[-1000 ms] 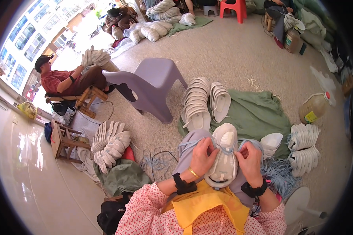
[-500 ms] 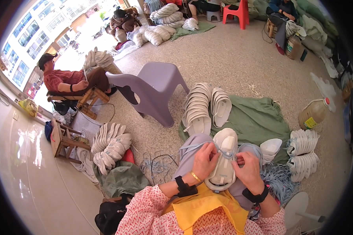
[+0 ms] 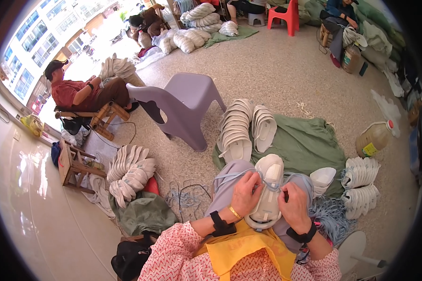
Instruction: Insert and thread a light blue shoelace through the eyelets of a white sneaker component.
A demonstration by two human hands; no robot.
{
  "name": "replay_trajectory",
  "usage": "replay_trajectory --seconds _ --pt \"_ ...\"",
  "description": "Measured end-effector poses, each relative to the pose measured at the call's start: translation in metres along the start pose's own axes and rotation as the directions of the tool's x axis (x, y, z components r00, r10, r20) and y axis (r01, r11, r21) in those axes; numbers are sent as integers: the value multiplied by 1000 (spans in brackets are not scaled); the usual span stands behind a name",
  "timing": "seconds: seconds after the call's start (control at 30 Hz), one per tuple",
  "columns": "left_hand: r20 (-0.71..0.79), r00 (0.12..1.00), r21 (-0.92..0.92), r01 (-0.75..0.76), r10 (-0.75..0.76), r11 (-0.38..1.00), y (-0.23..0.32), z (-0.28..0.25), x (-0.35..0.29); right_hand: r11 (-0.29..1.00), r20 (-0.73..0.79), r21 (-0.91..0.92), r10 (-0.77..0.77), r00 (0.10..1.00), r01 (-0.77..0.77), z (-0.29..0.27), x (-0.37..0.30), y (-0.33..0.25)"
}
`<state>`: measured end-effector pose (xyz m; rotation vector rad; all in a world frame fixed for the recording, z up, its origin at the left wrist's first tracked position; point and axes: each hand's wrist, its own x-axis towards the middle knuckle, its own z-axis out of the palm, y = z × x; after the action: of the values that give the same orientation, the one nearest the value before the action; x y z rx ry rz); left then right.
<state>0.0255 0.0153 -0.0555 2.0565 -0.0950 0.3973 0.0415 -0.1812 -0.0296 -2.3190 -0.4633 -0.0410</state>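
A pale beige shoe [image 3: 268, 211] rests on my lap between my knees, its toe pointing away from me. Blue-grey shoelace [image 3: 266, 185] crosses its upper part. On the shoe's left side, my left hand [image 3: 245, 193] pinches the lace between thumb and fingers; a length of lace trails over my left knee. Across from it, my right hand [image 3: 294, 206] is closed at the right edge, fingertips pinching the lace. More lace lies over my right knee. A yellow apron [image 3: 248, 248] covers my lap beneath the shoe's heel.
Nested white shoe uppers [image 3: 237, 131] stand ahead on a green cloth [image 3: 300, 138]. A bundle of blue laces [image 3: 333, 218] and more uppers [image 3: 361, 173] lie to the right, near a plastic jug [image 3: 374, 139]. A grey chair [image 3: 185, 112] is ahead left; a seated person [image 3: 79, 91] is beyond.
Both hands keep their hold; my right hand has turned slightly, its fingers curling in more. The seated person at left has lowered a raised hand toward their work.
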Motion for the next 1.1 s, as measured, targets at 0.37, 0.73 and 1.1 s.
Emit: replay_trajectory --seconds 0.37,0.73,1.1 --pt "36 996 65 -86 84 994 5 -1 2 942 277 -272 -119 954 197 -10 3 -11" --pt "121 987 59 -114 107 992 5 -7 -1 855 226 -379 -285 932 353 -13 12 -13" --pt "306 943 274 -218 130 937 14 -7 -8 975 201 220 -67 977 22 -11 -3 -26"
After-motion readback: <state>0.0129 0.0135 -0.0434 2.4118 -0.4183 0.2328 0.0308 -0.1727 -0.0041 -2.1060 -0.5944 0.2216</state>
